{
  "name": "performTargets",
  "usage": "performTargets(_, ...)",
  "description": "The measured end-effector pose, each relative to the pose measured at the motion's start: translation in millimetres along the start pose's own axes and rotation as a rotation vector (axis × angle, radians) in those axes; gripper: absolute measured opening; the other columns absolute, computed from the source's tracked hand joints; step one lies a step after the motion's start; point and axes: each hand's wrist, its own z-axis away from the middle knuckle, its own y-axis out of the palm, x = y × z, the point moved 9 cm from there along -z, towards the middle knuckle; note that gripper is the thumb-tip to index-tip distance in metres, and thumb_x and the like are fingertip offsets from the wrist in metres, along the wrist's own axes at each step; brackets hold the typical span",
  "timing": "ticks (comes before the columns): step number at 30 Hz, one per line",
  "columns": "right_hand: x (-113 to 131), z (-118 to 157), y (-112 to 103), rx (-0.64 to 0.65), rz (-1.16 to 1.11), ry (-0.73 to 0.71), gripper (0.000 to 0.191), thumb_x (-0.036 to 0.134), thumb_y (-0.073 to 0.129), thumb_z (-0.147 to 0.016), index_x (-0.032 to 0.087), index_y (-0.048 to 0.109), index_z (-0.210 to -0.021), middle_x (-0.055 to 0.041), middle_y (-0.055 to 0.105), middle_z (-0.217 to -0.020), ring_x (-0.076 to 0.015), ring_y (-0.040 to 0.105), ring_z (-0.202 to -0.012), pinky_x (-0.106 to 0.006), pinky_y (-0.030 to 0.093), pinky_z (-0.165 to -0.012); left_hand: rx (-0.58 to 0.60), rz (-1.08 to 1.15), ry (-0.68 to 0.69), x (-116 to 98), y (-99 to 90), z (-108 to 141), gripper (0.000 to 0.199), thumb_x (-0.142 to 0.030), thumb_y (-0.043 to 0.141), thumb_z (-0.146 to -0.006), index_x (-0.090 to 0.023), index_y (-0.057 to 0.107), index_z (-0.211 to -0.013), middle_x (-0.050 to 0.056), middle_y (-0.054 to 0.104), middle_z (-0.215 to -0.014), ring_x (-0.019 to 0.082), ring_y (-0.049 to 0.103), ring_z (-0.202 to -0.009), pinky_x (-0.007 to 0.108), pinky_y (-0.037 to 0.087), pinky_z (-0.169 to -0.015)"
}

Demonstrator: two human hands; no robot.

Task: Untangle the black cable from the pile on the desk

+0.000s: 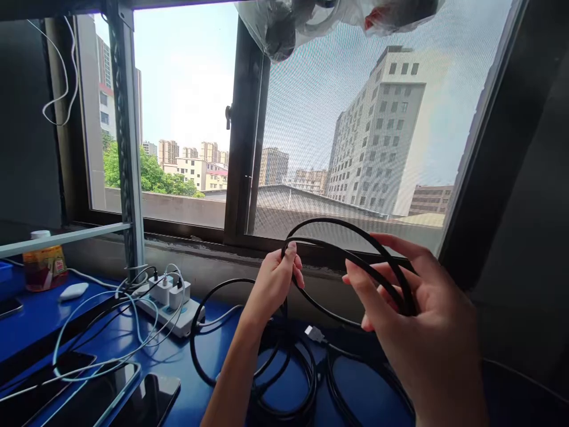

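Observation:
Thick black cable (329, 221) arcs in loops between my two hands, in front of the window sill. My left hand (275, 276) is closed round the cable at the loops' left end, thumb on top. On the right, my right hand (413, 296) has the looped strands lying in its curved palm, with thumb and forefinger apart. Below, more black cable lies coiled (311, 379) on the blue table, partly hidden by my left forearm. A light-coloured plug (315, 334) on a dark cable rests between my hands, beside the coils.
A white power strip (186, 317) with chargers and tangled cables stands at the left. Several phones (149, 397) lie at the lower left. Behind them are a bottle (44, 267), a white case (73, 291) and a metal shelf post (127, 136). A plastic bag (284, 29) hangs above.

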Motion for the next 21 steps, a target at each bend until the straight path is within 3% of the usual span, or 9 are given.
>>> performTargets(4, -1, 2, 17, 0.211, -0.04, 0.058, 0.043, 0.048, 0.065, -0.065, 0.024, 0.064, -0.1, 0.003, 0.061, -0.059, -0.0041, 0.039, -0.028, -0.016, 0.034, -0.026, -0.017, -0.033, -0.023, 3, -0.4, 1, 0.039, -0.045, 0.032, -0.083, -0.019, 0.044, -0.056, -0.001, 0.049, -0.042, 0.011, 0.042, -0.045, 0.022, 0.033, -0.051)
performTargets(9, 3, 5, 20, 0.238, -0.146, 0.071, 0.039, 0.048, 0.065, -0.067, 0.023, 0.067, -0.097, 0.0048, 0.055, -0.044, -0.0015, 0.026, -0.022, -0.015, 0.019, -0.022, 0.022, -0.076, -0.041, 7, 5.2, 0, 0.041, -0.045, 0.03, -0.083, -0.019, 0.045, -0.056, 0.0, 0.051, -0.043, 0.012, 0.045, -0.047, 0.024, 0.035, -0.054)
performTargets(15, -8, 1, 5, 0.08, -0.224, 0.131, 0.035, 0.042, 0.069, -0.064, 0.023, 0.071, -0.094, 0.0075, 0.041, -0.034, -0.0014, 0.022, -0.024, -0.014, 0.012, -0.023, 0.163, -0.148, -0.086, 18, 22.5, 1, 0.039, -0.051, 0.034, -0.08, -0.018, 0.047, -0.064, -0.001, 0.052, -0.045, 0.014, 0.047, -0.049, 0.026, 0.035, -0.055)
performTargets(21, -22, -2, -11, -0.1, -0.238, 0.202, 0.036, 0.042, 0.071, -0.062, 0.022, 0.072, -0.092, 0.0071, 0.044, -0.036, -0.0015, 0.026, -0.026, -0.012, 0.017, -0.023, 0.209, -0.171, -0.097, 21, 30.0, 5, 0.04, -0.054, 0.035, -0.079, -0.017, 0.048, -0.071, -0.001, 0.054, -0.051, 0.014, 0.049, -0.055, 0.026, 0.035, -0.057)
